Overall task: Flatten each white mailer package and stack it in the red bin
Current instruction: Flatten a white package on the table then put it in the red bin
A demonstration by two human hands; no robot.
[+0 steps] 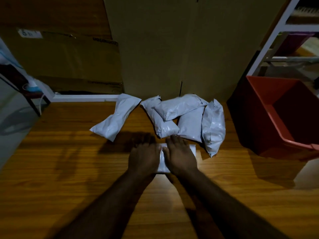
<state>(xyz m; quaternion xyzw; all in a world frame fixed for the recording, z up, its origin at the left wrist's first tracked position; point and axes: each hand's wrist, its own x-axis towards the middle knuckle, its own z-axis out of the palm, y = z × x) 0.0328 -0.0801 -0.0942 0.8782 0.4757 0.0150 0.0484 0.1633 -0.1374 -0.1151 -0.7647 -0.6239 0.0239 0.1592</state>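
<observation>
A white mailer (162, 165) lies flat on the wooden table in front of me, mostly covered by both hands. My left hand (144, 156) presses on its left half with straight fingers. My right hand (180, 155) presses on its right half, fingers spread forward. Behind the hands lies a cluster of several puffy white mailers (183, 116), some overlapping. One more mailer (117, 116) lies apart to the left, pinched in the middle. The red bin (269, 116) stands at the table's right side, and no mailer shows in the part of its inside that I can see.
Large cardboard boxes (172, 49) stand against the table's back edge. A white shelf frame (276, 37) rises behind the red bin. A dark chair (25, 87) stands off the table to the left. The wooden tabletop (60, 161) stretches left and toward me.
</observation>
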